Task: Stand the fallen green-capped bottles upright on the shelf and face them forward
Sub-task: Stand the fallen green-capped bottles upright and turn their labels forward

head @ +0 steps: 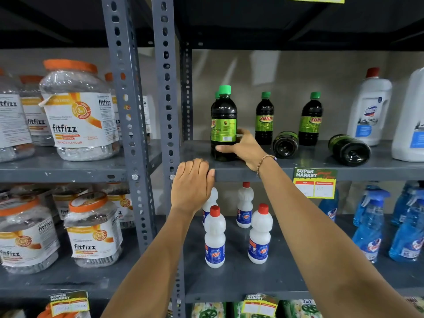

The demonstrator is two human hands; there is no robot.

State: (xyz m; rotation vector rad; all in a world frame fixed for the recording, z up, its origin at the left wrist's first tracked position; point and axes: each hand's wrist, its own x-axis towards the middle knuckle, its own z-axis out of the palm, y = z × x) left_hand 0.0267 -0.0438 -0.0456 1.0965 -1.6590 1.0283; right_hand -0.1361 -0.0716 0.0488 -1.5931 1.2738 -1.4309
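Observation:
Dark bottles with green caps and green labels stand on the grey shelf (298,167). My right hand (243,149) grips the lower part of the front-left bottle (223,120), which is upright with its label turned sideways; another green cap shows just behind it. Two more bottles (264,115) (311,119) stand upright farther back, labels showing. Two bottles lie on their sides with their bases toward me: one (285,144) between the standing pair, one (350,150) further right. My left hand (191,183) rests on the shelf's front edge, fingers curled over it, holding no bottle.
Large white cleaner jugs (369,106) stand at the shelf's right end. A grey slotted upright (166,88) borders the shelf on the left. Orange-lidded jars (78,111) fill the neighbouring rack. White red-capped bottles (214,237) and blue spray bottles (369,228) sit on the shelf below.

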